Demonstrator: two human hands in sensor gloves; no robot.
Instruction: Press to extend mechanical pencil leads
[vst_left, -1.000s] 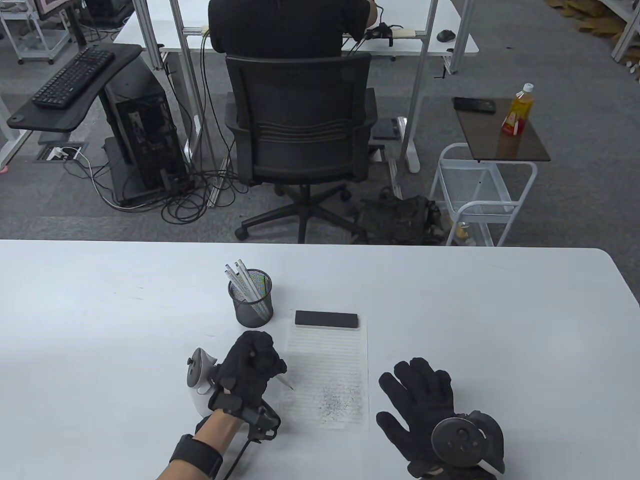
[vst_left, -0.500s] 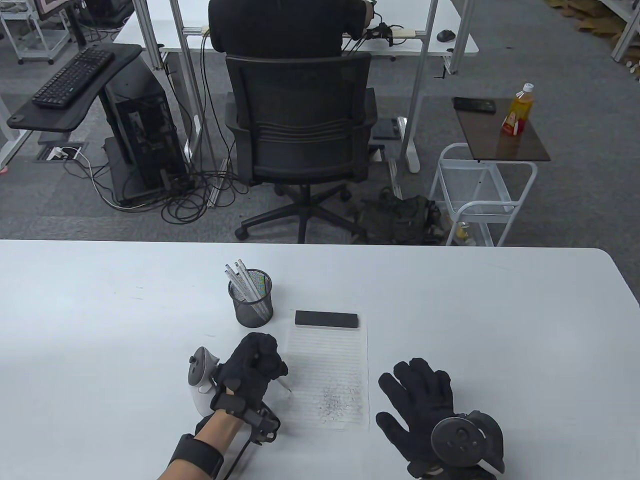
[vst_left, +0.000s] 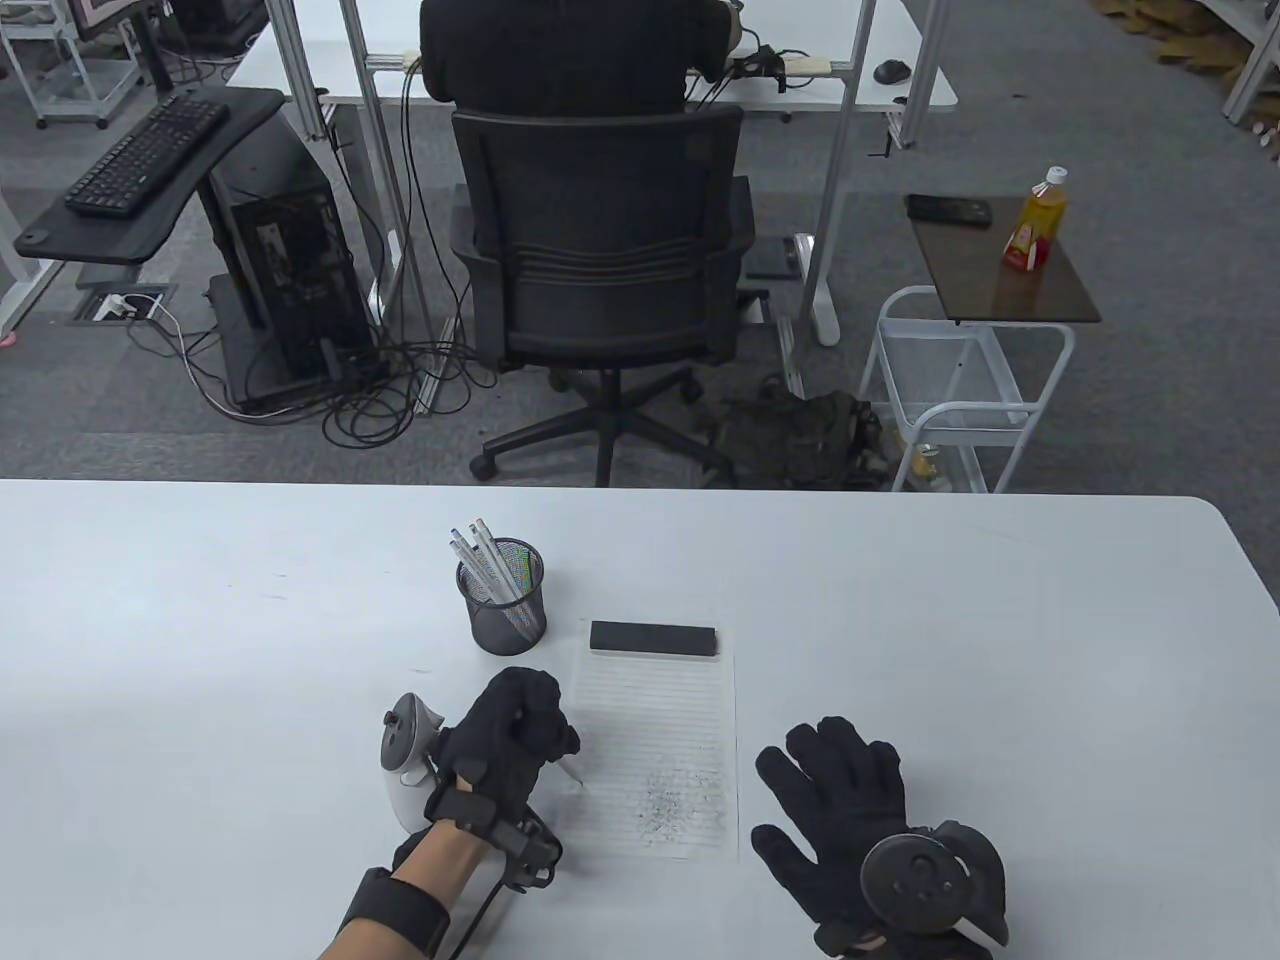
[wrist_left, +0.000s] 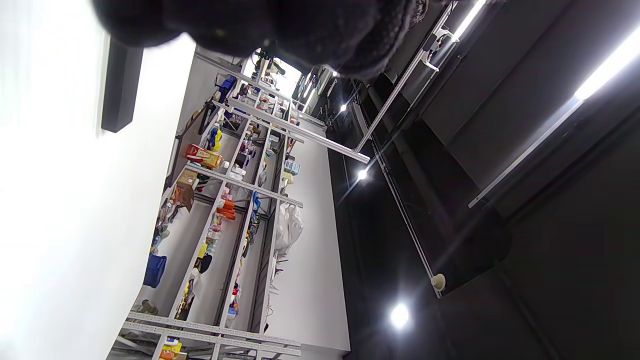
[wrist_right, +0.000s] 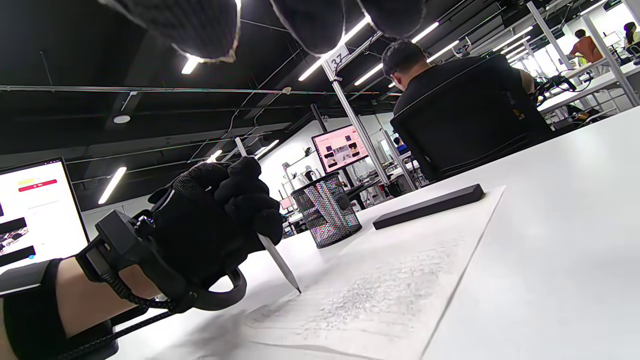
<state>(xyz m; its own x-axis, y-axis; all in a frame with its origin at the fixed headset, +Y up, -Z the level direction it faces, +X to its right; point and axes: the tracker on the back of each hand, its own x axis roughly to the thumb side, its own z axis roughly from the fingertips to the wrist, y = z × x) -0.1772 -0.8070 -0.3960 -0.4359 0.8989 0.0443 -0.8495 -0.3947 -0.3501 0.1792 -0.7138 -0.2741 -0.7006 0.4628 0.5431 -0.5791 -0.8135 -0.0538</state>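
Pencil held in my left hand, fingers curled round the barrel, tip slanting down to the left edge of the paper, near the graphite smudge. My right hand rests flat on the table, fingers spread, holding nothing. Risk, as I judge it: pressing the cap with the tip against the sheet could snap the emerging lead, or over-extend it.

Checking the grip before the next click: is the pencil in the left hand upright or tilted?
Tilted. The left hand grips the pencil with its tip slanting down onto the paper.
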